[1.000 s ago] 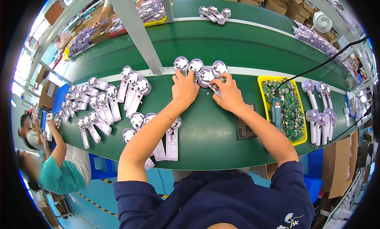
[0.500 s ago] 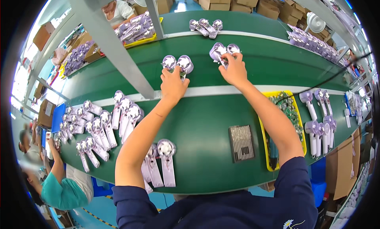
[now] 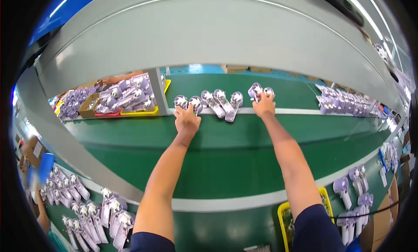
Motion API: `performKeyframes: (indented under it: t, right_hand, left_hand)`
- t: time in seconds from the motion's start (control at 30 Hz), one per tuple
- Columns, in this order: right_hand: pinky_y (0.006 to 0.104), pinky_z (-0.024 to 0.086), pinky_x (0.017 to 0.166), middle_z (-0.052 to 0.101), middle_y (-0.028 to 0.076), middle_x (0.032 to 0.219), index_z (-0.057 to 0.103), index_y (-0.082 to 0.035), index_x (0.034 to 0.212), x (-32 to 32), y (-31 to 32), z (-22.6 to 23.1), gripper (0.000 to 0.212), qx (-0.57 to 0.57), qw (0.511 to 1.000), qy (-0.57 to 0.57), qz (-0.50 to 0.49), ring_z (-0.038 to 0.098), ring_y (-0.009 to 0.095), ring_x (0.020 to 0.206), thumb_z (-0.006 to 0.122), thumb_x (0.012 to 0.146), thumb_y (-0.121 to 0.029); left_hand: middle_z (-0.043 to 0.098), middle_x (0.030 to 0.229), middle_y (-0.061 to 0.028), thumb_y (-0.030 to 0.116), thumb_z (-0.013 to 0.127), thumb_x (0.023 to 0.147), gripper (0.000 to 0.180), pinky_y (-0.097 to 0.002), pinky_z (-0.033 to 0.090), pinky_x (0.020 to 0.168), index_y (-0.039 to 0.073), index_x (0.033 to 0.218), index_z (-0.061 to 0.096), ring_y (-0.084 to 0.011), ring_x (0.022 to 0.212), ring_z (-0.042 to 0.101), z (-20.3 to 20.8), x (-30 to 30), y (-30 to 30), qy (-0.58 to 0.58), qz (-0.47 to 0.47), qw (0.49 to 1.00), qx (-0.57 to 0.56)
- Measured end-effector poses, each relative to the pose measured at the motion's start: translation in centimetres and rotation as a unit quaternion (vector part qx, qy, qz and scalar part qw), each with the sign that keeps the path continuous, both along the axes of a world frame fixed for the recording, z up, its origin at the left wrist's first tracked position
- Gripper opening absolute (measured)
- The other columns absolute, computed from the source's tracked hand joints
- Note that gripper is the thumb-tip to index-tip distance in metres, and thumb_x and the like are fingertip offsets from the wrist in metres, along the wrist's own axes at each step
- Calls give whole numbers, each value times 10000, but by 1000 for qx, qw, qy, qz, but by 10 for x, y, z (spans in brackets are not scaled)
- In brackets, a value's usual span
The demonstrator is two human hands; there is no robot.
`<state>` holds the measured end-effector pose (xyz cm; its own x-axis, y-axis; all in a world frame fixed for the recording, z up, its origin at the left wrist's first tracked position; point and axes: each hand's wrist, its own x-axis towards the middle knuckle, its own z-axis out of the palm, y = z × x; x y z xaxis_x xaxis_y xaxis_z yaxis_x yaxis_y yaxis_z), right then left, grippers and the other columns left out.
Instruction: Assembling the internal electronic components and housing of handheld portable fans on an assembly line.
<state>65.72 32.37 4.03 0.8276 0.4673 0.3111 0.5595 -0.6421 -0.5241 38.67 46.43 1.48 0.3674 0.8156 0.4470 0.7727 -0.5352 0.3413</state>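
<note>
Lilac plastic fan bodies with white star-shaped blades (image 3: pixel 197 103), two at each hand, are by the pale metal rail (image 3: pixel 300 111) along the far edge of the green bench (image 3: pixel 244 165). Crowding could make the left pair knock the matching trio of fans (image 3: pixel 223 105) lying across that rail. Round heads show just beyond the left hand's (image 3: pixel 187 120) curled, apparently gripping fingers; farther out, the right hand's (image 3: pixel 264 105) bent fingertips seem to pinch between two heads, handles hidden.

The left hand (image 3: pixel 187 120) grips two lilac handheld-fan shells (image 3: pixel 180 101), the right hand (image 3: pixel 264 106) another pair (image 3: pixel 255 90); three similar shells (image 3: pixel 223 105) lie between.
</note>
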Motion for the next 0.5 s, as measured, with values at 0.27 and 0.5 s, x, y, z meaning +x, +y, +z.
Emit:
performKeyframes:
  t: [0.27,0.5]
  right_hand:
    - [478,503,952,393,92,1379,618,-232,1194,14,15,-42,408,-24,1000,-2,16,480,409,1187,701,797,-189]
    - [483,444,1029,322,178,1453,312,-166,1498,56,24,-54,805,-13,989,26,146,495,467,1198,678,781,-167]
  left_hand:
    - [436,1314,-225,319,762,779,512,-449,521,911,174,1240,593,-407,1184,509,-6,44,37,25,68,992,-100]
    - [407,1344,-260,359,800,726,608,-492,444,1020,128,1248,590,-461,1223,459,-26,66,71,-3,-60,992,-113]
